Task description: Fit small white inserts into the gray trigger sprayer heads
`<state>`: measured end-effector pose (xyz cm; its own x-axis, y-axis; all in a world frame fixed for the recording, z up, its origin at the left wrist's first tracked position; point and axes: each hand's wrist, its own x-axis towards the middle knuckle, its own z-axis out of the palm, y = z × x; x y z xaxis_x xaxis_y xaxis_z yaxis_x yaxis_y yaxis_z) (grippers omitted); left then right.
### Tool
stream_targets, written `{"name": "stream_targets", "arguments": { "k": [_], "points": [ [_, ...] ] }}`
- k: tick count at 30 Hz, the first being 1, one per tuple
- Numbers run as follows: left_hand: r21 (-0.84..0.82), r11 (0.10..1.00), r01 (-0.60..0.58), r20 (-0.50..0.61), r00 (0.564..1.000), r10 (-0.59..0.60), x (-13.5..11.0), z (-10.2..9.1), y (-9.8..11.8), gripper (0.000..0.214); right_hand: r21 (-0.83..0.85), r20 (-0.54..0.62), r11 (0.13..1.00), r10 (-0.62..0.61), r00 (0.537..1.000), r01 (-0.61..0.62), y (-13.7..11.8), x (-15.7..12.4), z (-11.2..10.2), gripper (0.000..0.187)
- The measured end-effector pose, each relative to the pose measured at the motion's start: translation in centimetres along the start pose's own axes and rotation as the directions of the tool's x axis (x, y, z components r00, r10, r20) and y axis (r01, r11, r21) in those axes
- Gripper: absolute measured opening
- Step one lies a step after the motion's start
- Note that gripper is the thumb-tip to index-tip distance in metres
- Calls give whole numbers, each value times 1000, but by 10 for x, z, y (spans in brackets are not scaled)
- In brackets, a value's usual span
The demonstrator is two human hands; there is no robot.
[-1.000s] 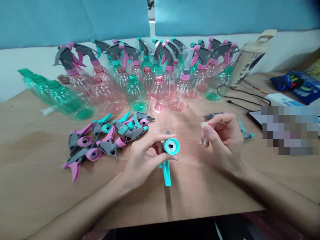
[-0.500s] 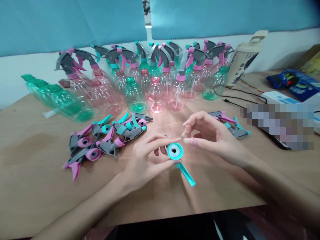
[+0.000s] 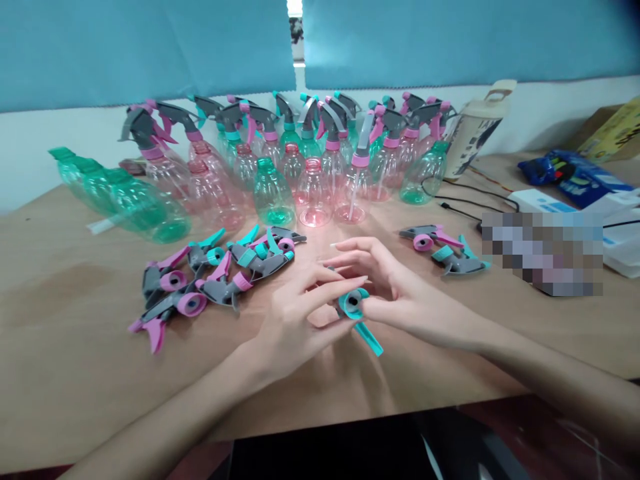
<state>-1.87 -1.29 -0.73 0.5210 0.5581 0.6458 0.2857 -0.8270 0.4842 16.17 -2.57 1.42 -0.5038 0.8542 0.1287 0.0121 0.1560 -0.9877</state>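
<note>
My left hand [image 3: 295, 310] is closed around a grey and turquoise trigger spray head [image 3: 369, 339], with the open underside of its collar facing me and the turquoise trigger hanging down. My right hand [image 3: 395, 287] has come in from the other side; its thumb presses on the collar's right edge, and its fingers curl behind the head, partly hidden. Left of the hands lies a pile of loose spray heads [image 3: 220, 290] in pink, turquoise and grey. Two more loose spray heads [image 3: 457, 260] rest beyond my right hand.
Upright pink bottles [image 3: 313, 200] and green bottles [image 3: 273, 200] stand across the back, several with spray heads on. Green bottles [image 3: 170, 223] line the left. At right are a white tumbler [image 3: 473, 137], black cable [image 3: 467, 212], blue packet [image 3: 585, 177] and a blurred-out flat object [image 3: 545, 253].
My right hand has moved left and down onto the spray head, its thumb now on the collar. The left hand keeps its hold. The view has shifted slightly.
</note>
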Motion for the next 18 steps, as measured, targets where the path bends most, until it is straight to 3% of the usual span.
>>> {"name": "stream_targets", "arguments": {
  "k": [5, 9, 14, 18],
  "points": [
    [7, 994, 109, -32, 994, -109, -3, 4, 1, 28, 38, -110, 997, 71, 991, -68, 1, -7, 4, 41],
    [-51, 965, 258, 23, 966, -257, 2, 15, 5, 28, 21, -260, 999, 31, 965, -26, 4, -22, -5, 41],
    [-249, 864, 438, 125, 899, -420, 32, 44, 5, 22, -56, -505, 998, -54, 862, 30, 5, -54, -33, 39],
    [-499, 740, 451, 128, 883, -452, 76, 78, 7, 20, -129, -635, 991, -55, 771, -36, 4, -83, -66, 27]
  ]
}}
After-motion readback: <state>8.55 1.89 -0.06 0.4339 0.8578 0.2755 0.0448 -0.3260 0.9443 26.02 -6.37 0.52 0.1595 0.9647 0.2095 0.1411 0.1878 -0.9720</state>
